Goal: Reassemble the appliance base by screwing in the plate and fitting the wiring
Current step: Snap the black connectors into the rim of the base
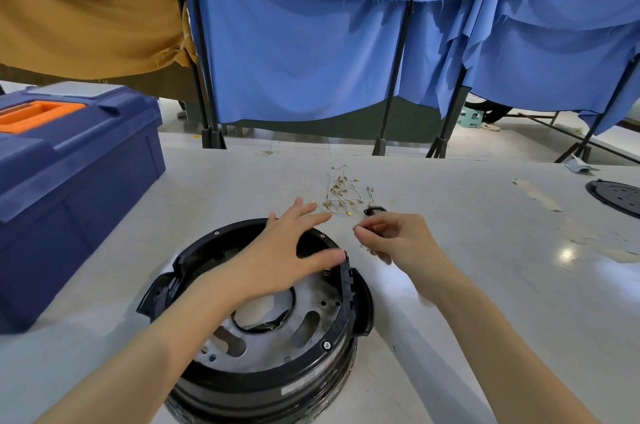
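The round black appliance base (pixel 263 378) lies on the table in front of me, with a silver metal plate (pixel 311 330) with slots and holes seated inside it. My left hand (pixel 280 250) hovers over the base's far rim, fingers spread and straight. To the right of the base, my right hand (pixel 391 240) has its fingers curled and pinches something small that I cannot make out. A loose bundle of pale wires with brass terminals (pixel 341 195) lies beyond both hands. A small black connector (pixel 375 210) sits just past my right fingertips.
A large blue toolbox (pixel 69 188) with an orange handle stands at the left of the table. A black round part (pixel 618 197) lies at the far right edge. Blue and tan cloth screens on black stands hang behind the table.
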